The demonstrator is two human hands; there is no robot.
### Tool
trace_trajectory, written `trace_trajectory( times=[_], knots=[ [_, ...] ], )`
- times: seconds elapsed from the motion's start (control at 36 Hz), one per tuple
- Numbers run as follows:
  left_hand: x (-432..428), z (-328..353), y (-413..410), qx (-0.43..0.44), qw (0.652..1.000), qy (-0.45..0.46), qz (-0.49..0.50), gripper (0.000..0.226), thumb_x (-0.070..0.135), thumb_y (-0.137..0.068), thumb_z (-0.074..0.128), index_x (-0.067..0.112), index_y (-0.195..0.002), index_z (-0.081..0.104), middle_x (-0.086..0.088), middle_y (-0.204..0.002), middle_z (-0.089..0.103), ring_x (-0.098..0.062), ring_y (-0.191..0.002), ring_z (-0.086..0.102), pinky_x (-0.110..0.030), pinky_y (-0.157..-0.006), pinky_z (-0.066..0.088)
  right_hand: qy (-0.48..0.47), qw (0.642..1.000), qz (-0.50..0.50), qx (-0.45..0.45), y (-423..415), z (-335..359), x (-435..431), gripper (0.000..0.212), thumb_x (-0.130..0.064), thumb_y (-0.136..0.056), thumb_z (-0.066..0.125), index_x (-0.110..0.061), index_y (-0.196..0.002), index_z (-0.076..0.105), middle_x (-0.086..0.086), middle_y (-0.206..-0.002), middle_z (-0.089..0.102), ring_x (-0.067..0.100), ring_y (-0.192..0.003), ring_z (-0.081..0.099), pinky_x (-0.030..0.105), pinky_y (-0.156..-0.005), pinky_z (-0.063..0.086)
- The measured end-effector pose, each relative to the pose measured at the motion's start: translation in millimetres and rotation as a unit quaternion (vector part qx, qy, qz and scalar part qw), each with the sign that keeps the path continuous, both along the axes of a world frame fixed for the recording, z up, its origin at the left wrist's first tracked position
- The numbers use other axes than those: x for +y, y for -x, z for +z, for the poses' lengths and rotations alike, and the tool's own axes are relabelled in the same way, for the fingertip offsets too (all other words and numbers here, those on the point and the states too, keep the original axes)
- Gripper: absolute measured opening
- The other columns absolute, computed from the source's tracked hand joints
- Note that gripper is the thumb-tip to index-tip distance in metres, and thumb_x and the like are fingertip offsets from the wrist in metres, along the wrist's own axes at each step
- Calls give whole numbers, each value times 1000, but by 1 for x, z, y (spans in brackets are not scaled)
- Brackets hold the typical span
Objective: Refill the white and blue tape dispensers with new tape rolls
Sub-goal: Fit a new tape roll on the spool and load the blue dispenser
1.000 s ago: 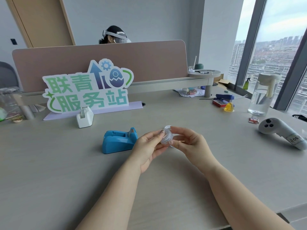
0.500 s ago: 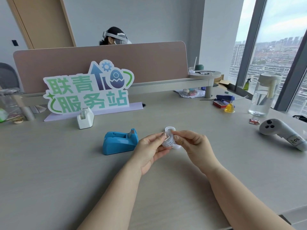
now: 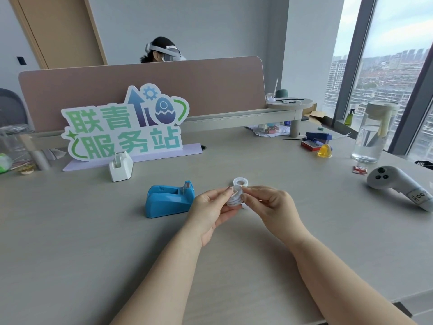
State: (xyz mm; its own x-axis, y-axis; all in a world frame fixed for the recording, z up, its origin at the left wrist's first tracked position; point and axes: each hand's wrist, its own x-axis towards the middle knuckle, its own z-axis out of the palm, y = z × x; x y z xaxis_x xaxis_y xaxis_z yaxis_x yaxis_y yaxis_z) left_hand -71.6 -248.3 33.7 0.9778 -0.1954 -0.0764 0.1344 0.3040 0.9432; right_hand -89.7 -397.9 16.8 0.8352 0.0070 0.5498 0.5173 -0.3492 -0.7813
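Clear tape roll [image 3: 234, 200] is pinched between left hand [image 3: 210, 208] and right hand [image 3: 269, 205], likely to find its end; blue dispenser [image 3: 169, 201] stands at nine o'clock.

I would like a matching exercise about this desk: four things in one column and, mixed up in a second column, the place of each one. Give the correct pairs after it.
Things
1. white tape dispenser
2. blue tape dispenser
3. nearer tape roll
4. white controller

Places
a. pinched between the left hand and the right hand
b. far right on the desk
c. just in front of the green sign
d. on the desk, just left of the left hand

Pairs: 1-c, 2-d, 3-a, 4-b
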Motion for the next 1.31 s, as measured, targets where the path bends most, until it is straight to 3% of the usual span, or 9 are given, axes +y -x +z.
trace_trajectory(
  times=[0.11,0.22,0.33,0.5,0.64,0.94,1.03,1.17,1.31],
  knots=[
    [0,-1,1,-6,1000,-3,0,12,15,-91,59,10,-94,69,-6,-82,74,-10,-67,71,-18,-61,56,13,1000,1,-1,-1,-2,0,15,-13,-89,62,-16,-96,75,11,-90,73,28,-84,66,36,-74,52],
    [0,-2,1,-16,1000,-13,9,10,15,-91,60,12,-91,69,-6,-81,74,-11,-70,71,-20,-63,56,12,1000,1,0,-2,-3,-1,16,-13,-90,61,-18,-96,76,9,-90,73,29,-84,66,37,-74,52],
    [-1,-3,0,-29,999,-26,22,9,16,-89,62,13,-94,69,-8,-89,74,-16,-80,71,-21,-66,56,3,1000,9,7,-4,-4,-3,18,-14,-91,59,-22,-94,74,21,-89,68,41,-86,61,48,-76,51],
    [0,-4,-1,-37,998,-27,33,18,16,-89,62,10,-105,68,-9,-93,73,-14,-81,72,-20,-65,55,-18,999,22,15,0,-2,0,13,-14,-86,66,-23,-91,74,17,-92,70,42,-89,61,49,-79,50],
    [0,-5,-2,-35,998,-29,33,16,15,-89,62,10,-104,68,-7,-91,74,-14,-81,72,-21,-65,56,-4,1000,5,20,-1,-3,-2,18,-10,-88,64,-18,-100,75,-7,-96,74,13,-92,69,37,-85,53],
    [-1,-8,-5,-25,999,-29,35,18,16,-89,63,10,-105,68,-9,-94,74,-15,-82,72,-22,-67,56,21,1000,-11,9,-2,-4,0,17,-8,-88,62,-10,-100,75,-10,-98,72,2,-93,68,28,-85,54],
    [0,-8,-5,-23,999,-28,36,23,16,-89,63,6,-110,66,-11,-95,73,-16,-82,72,-22,-67,56,17,1000,-14,15,-1,-3,1,16,-9,-89,62,-10,-97,75,-6,-96,73,9,-91,69,32,-84,54],
    [0,-8,-4,-26,999,-30,35,19,17,-89,62,9,-105,67,-8,-91,74,-13,-77,72,-22,-67,57,2,1000,-15,17,-1,-4,0,17,-12,-90,60,-19,-91,75,17,-89,70,39,-85,63,48,-76,52],
    [1,-6,-3,-21,999,-17,29,15,17,-91,60,10,-100,69,-5,-85,75,-11,-75,72,-20,-64,56,-25,999,5,44,-1,-1,1,13,-16,-86,66,-18,-94,76,15,-92,72,38,-89,64,52,-80,51]
  ],
)
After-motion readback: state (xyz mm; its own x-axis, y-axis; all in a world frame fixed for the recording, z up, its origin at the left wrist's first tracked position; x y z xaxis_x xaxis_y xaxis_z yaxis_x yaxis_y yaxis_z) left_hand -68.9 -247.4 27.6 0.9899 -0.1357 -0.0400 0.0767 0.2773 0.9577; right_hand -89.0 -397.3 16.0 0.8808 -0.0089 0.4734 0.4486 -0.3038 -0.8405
